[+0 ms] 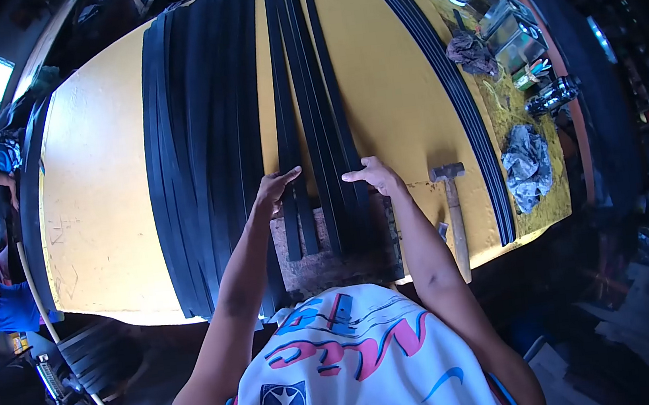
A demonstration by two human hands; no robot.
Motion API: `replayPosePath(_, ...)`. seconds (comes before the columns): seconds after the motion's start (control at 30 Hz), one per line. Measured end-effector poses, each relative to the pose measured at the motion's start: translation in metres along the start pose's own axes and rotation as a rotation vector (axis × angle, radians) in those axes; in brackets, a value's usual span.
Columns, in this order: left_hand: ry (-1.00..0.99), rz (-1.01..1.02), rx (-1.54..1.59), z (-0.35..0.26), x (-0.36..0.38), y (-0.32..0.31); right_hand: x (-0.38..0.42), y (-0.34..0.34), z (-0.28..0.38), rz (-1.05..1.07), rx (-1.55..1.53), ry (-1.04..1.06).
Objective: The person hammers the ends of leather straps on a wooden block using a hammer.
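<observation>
Long black strips (310,116) run down the middle of a yellow table, their near ends resting over a worn, dark reddish block (309,275). My left hand (279,187) is closed at the left edge of these strips, thumb across the top, the other fingers partly hidden below. On the opposite edge, my right hand (374,176) grips the right-hand strips, its thumb pointing inward over them. A gap with yellow tabletop shows between the left pair of strips and the others. The hands are level with each other, a short way apart.
A wide layer of black strips (205,136) covers the table's left half. Right of my arm lies a hammer (457,223). Farther right are striped black strips (447,84), a crumpled plastic bag (527,167), a dark rag (471,54) and a clear box (515,33). People are at the left edge.
</observation>
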State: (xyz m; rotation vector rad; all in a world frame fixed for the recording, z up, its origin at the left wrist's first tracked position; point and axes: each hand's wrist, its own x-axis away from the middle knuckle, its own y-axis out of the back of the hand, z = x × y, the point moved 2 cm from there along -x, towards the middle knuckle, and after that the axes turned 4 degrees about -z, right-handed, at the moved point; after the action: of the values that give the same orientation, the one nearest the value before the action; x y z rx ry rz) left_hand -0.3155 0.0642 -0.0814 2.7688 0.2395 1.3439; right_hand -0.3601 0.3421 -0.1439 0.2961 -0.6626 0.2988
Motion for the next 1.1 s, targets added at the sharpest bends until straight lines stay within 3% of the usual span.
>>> replayPosePath(0.07, 0.028, -0.065, -0.101, -0.001, 0.006, 0.002, 0.0, 0.001, -0.009, -0.065, 0.009, 0.053)
replayPosePath(0.17, -0.077, -0.103, -0.346, 0.022, -0.025, 0.007, 0.04, 0.005, 0.031, -0.014, 0.033, 0.067)
replayPosePath(0.23, -0.388, -0.184, -0.326, 0.031, -0.025, 0.008, 0.06, 0.004, 0.045, 0.051, -0.075, 0.051)
replayPosePath(0.37, -0.374, -0.175, -0.298, 0.025, -0.004, 0.013, 0.046, -0.001, 0.03, 0.014, -0.114, 0.049)
replayPosePath(0.43, -0.139, -0.056, -0.201, 0.021, -0.003, 0.012, 0.056, 0.0, 0.053, 0.094, -0.134, -0.025)
replayPosePath(0.5, -0.133, 0.046, -0.138, 0.015, -0.013, 0.01, 0.049, -0.009, 0.057, 0.173, -0.151, -0.093)
replayPosePath(0.53, -0.121, 0.148, -0.074, 0.014, -0.02, 0.009, 0.022, -0.017, 0.036, 0.044, -0.085, -0.077)
replayPosePath(0.57, -0.117, 0.075, -0.095, 0.013, -0.026, 0.002, 0.006, -0.022, 0.029, -0.086, -0.018, -0.058)
replayPosePath(0.6, -0.127, 0.074, -0.093, 0.01, -0.022, -0.006, 0.022, -0.028, 0.044, -0.226, 0.062, -0.056)
replayPosePath(0.7, -0.284, 0.134, 0.079, 0.01, -0.014, -0.026, 0.021, -0.034, 0.044, -0.291, 0.086, 0.017)
replayPosePath(0.77, -0.315, 0.083, 0.086, 0.018, -0.025, -0.03, 0.02, -0.037, 0.042, -0.106, -0.061, 0.13)
replayPosePath(0.87, -0.291, 0.078, 0.169, 0.02, -0.02, -0.025, 0.047, -0.037, 0.067, -0.018, -0.118, 0.268)
replayPosePath(0.9, -0.27, 0.1, 0.183, 0.022, -0.018, -0.02, 0.059, -0.038, 0.077, -0.142, -0.039, 0.193)
replayPosePath(1.1, -0.365, 0.068, 0.135, 0.031, -0.019, -0.009, 0.051, -0.033, 0.067, -0.093, -0.014, 0.143)
